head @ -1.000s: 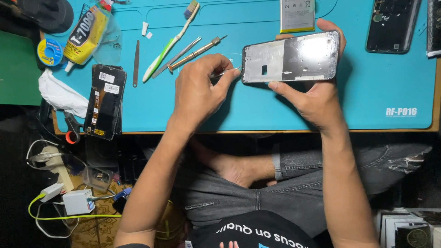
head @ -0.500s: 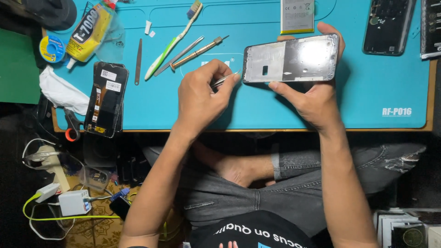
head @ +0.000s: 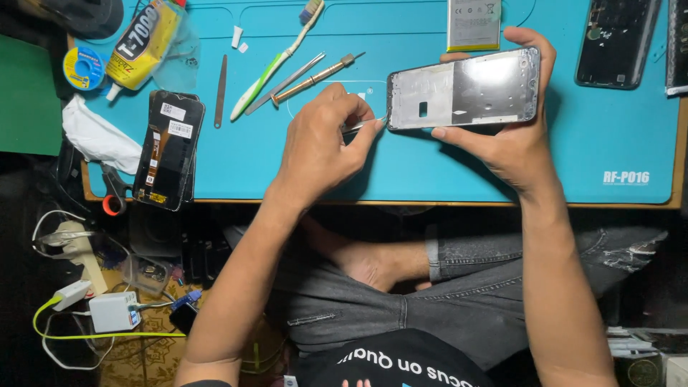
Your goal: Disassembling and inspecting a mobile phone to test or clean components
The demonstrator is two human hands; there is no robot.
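Observation:
My right hand (head: 510, 140) holds a silver phone frame (head: 464, 89) level above the blue work mat (head: 430, 165), fingers wrapped around its far and near edges. My left hand (head: 321, 147) pinches thin metal tweezers (head: 362, 126), whose tip touches the left end of the frame. The inside of the frame faces up, bare and shiny.
On the mat lie a phone screen with flex cable (head: 169, 149), a glue tube (head: 141, 44), a toothbrush (head: 276, 61), a screwdriver (head: 314, 77), a spudger (head: 221, 91), a battery (head: 474, 24) and a dark back cover (head: 618, 41). Chargers and cables (head: 100, 312) lie on the floor at left.
The view has shifted slightly. Both hands stay in nearly the same place, with the tweezers' tip still working at the frame's left end.

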